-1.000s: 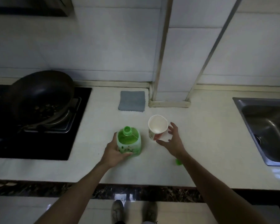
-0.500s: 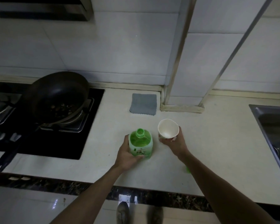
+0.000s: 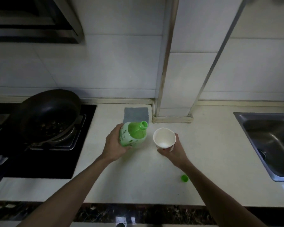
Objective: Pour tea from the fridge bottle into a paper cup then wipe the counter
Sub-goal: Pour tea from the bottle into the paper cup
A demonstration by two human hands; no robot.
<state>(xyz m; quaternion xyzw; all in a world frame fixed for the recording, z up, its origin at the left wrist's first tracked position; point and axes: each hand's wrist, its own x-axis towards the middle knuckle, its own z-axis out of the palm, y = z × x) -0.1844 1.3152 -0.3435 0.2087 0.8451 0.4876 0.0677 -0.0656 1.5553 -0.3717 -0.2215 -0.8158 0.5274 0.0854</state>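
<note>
Gripping a light-green plastic tea bottle [image 3: 132,138] around its lower body, the left hand [image 3: 113,145] has fingers and thumb curled tight on it. The bottle is tilted, its uncapped green neck pointing up and right toward a white paper cup [image 3: 164,138] just beside it, the two not touching. The right hand [image 3: 172,151] clamps the cup low on its wall, thumb on the near side and fingers wrapped behind, mouth open upward and leaning a bit toward the camera, white bottom visible inside. Cannot tell if the cup or the bottle base rests on the pale cream counter [image 3: 138,181] or is lifted just off it. Both sit mid-counter, in front of a folded grey cloth [image 3: 136,113] lying flat against the back wall, the bottle neck overlapping its front edge in view. A small green bottle cap [image 3: 184,178] lies on the counter near the right forearm, well apart from the bottle. At left, a dark round wok [image 3: 49,115] with food bits sits on a black gas hob [image 3: 39,161]. A steel sink [image 3: 272,141] is set in at far right. A steel range hood [image 3: 33,20] hangs upper left over white wall tiles [image 3: 113,63].
</note>
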